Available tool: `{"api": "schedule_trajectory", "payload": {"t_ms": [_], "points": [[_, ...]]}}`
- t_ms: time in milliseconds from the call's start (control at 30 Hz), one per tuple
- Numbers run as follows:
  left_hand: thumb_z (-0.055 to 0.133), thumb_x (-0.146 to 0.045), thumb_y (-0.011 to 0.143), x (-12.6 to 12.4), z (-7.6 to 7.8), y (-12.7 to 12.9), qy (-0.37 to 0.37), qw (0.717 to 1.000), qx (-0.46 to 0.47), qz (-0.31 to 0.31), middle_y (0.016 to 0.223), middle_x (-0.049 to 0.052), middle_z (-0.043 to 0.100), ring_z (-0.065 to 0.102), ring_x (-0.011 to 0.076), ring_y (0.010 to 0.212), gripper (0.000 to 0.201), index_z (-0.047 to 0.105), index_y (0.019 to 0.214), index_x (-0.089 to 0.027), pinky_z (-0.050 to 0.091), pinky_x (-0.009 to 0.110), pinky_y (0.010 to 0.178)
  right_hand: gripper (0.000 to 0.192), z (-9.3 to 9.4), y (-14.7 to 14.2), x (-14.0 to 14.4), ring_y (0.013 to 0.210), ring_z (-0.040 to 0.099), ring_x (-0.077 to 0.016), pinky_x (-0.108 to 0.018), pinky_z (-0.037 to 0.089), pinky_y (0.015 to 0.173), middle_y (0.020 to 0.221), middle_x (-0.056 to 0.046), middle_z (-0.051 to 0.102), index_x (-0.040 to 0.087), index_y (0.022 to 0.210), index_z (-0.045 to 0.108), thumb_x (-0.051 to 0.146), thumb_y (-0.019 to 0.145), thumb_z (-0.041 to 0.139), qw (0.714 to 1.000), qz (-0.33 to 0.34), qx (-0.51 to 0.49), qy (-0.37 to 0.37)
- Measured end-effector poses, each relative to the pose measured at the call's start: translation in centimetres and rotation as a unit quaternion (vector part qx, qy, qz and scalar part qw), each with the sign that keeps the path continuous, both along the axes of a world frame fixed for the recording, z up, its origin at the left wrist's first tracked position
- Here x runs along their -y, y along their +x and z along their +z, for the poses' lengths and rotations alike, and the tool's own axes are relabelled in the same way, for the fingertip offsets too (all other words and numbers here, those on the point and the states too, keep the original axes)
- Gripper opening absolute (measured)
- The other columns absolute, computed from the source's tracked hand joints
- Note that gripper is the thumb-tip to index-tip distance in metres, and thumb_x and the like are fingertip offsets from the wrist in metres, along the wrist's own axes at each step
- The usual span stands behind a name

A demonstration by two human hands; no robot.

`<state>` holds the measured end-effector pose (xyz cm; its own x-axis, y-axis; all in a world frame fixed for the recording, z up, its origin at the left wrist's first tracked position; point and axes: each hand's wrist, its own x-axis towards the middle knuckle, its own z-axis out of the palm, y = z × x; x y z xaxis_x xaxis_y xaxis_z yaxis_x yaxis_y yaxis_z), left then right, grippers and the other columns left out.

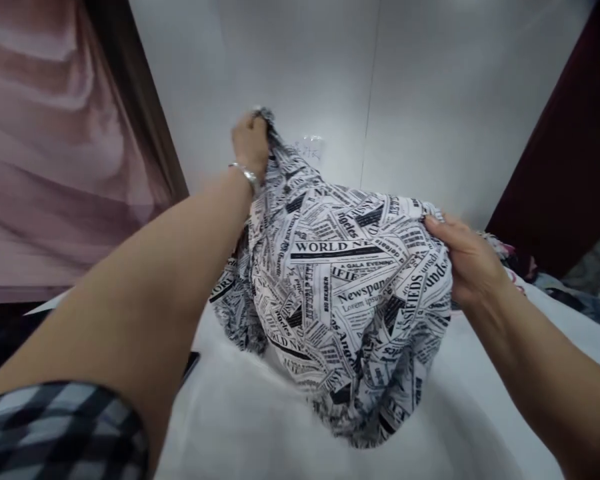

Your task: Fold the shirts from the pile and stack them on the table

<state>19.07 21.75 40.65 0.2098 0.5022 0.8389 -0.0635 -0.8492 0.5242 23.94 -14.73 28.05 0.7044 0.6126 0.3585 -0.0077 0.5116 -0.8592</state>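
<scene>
A black-and-white cloth garment [340, 280] printed with newspaper text hangs bunched between my two hands; its exact kind cannot be made out. My left hand [251, 141], with a silver bracelet on the wrist, is closed on a gathered upper corner and raised high. Lower down, my right hand [463, 253] pinches the garment's right upper edge, thumb in front and the other fingers behind it. The cloth sags in folds below, and another part of it droops beneath my left wrist.
Below the garment lies a white surface [220, 413]. A pale wall [430, 87] stands behind, with a small clear plastic piece [314, 147] near it. Pink satin fabric [55, 133] hangs at left. Mixed clothes [560, 287] lie at right, and a dark object [192, 363] sits by my left arm.
</scene>
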Motion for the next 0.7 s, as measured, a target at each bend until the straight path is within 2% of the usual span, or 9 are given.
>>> {"api": "schedule_trajectory", "payload": {"t_ms": [67, 100, 167, 233, 300, 400, 500, 600, 700], "points": [[0.033, -0.028, 0.089, 1.8, -1.5, 5.8, 0.002, 0.999, -0.036, -0.034, 0.091, -0.011, 0.065, 0.041, 0.0041, 0.075, 0.032, 0.060, 0.100, -0.015, 0.037, 0.017, 0.075, 0.022, -2.1, 3.2, 0.5, 0.074, 0.068, -0.0177, -0.031, 0.059, 0.065, 0.086, 0.000, 0.070, 0.022, 0.092, 0.062, 0.022, 0.071, 0.070, 0.998, -0.057, -0.029, 0.011], [0.034, -0.027, 0.089, 2.8, -2.7, 8.5, 0.006, 0.997, -0.056, -0.055, 0.095, -0.008, 0.067, 0.045, 0.0048, 0.079, 0.032, 0.061, 0.100, -0.015, 0.039, 0.018, 0.079, 0.024, -3.4, 4.9, 0.8, 0.074, 0.068, -0.0174, -0.030, 0.059, 0.065, 0.086, 0.000, 0.070, 0.022, 0.093, 0.061, 0.021, 0.071, 0.070, 0.996, -0.083, -0.041, 0.013], [0.041, -0.026, 0.087, 4.8, -6.0, 13.0, 0.013, 0.988, -0.108, -0.106, 0.111, -0.002, 0.067, 0.052, 0.0070, 0.096, 0.033, 0.061, 0.109, -0.013, 0.039, 0.021, 0.090, 0.027, -6.7, 8.1, 1.5, 0.074, 0.068, -0.0169, -0.030, 0.059, 0.065, 0.085, 0.001, 0.070, 0.022, 0.094, 0.060, 0.021, 0.070, 0.071, 0.989, -0.129, -0.071, 0.006], [0.047, -0.026, 0.086, 6.5, -10.2, 15.6, 0.001, 0.969, -0.192, -0.158, 0.131, 0.005, 0.058, 0.050, 0.0121, 0.117, 0.043, 0.053, 0.126, -0.011, 0.034, 0.025, 0.101, 0.026, -10.6, 10.9, 2.4, 0.073, 0.068, -0.0171, -0.030, 0.059, 0.065, 0.081, 0.001, 0.069, 0.022, 0.092, 0.059, 0.020, 0.069, 0.071, 0.978, -0.170, -0.118, -0.017], [0.050, -0.029, 0.086, 7.3, -14.7, 16.0, -0.036, 0.940, -0.286, -0.182, 0.144, 0.009, 0.044, 0.042, 0.0170, 0.130, 0.056, 0.041, 0.138, -0.011, 0.031, 0.028, 0.106, 0.024, -14.9, 12.6, 3.5, 0.073, 0.068, -0.0183, -0.030, 0.059, 0.064, 0.078, 0.001, 0.070, 0.021, 0.088, 0.060, 0.021, 0.067, 0.072, 0.963, -0.201, -0.172, -0.060], [0.048, -0.038, 0.086, 7.2, -20.5, 12.4, -0.109, 0.910, -0.370, -0.148, 0.147, 0.009, 0.040, 0.043, 0.0193, 0.130, 0.060, 0.039, 0.140, -0.015, 0.034, 0.030, 0.106, 0.027, -20.5, 13.0, 5.3, 0.077, 0.069, -0.0212, -0.031, 0.057, 0.064, 0.085, -0.003, 0.072, 0.021, 0.094, 0.062, 0.026, 0.069, 0.072, 0.947, -0.176, -0.213, -0.163], [0.047, -0.042, 0.085, 6.4, -24.6, 5.2, -0.136, 0.899, -0.399, -0.119, 0.133, 0.010, 0.056, 0.053, 0.0228, 0.120, 0.048, 0.058, 0.122, -0.014, 0.038, 0.034, 0.103, 0.047, -24.0, 12.1, 6.9, 0.084, 0.070, -0.0237, -0.034, 0.056, 0.068, 0.096, -0.006, 0.073, 0.025, 0.114, 0.060, 0.033, 0.069, 0.072, 0.941, -0.124, -0.210, -0.234], [0.048, -0.049, 0.081, 6.5, -27.9, -3.1, -0.153, 0.889, -0.423, -0.088, 0.116, 0.010, 0.067, 0.059, 0.0259, 0.110, 0.046, 0.067, 0.106, -0.015, 0.043, 0.038, 0.098, 0.069, -25.3, 11.3, 7.8, 0.086, 0.069, -0.0250, -0.038, 0.055, 0.073, 0.098, -0.007, 0.073, 0.027, 0.132, 0.047, 0.037, 0.068, 0.072, 0.934, -0.150, -0.146, -0.288], [0.044, -0.055, 0.082, 8.2, -30.9, -10.0, -0.167, 0.853, -0.491, -0.047, 0.106, 0.007, 0.070, 0.064, 0.0244, 0.097, 0.047, 0.067, 0.102, -0.019, 0.049, 0.038, 0.088, 0.082, -25.4, 10.9, 8.3, 0.090, 0.067, -0.0268, -0.041, 0.053, 0.079, 0.097, -0.007, 0.072, 0.023, 0.143, 0.035, 0.041, 0.070, 0.068, 0.903, -0.206, 0.007, -0.378]]}}
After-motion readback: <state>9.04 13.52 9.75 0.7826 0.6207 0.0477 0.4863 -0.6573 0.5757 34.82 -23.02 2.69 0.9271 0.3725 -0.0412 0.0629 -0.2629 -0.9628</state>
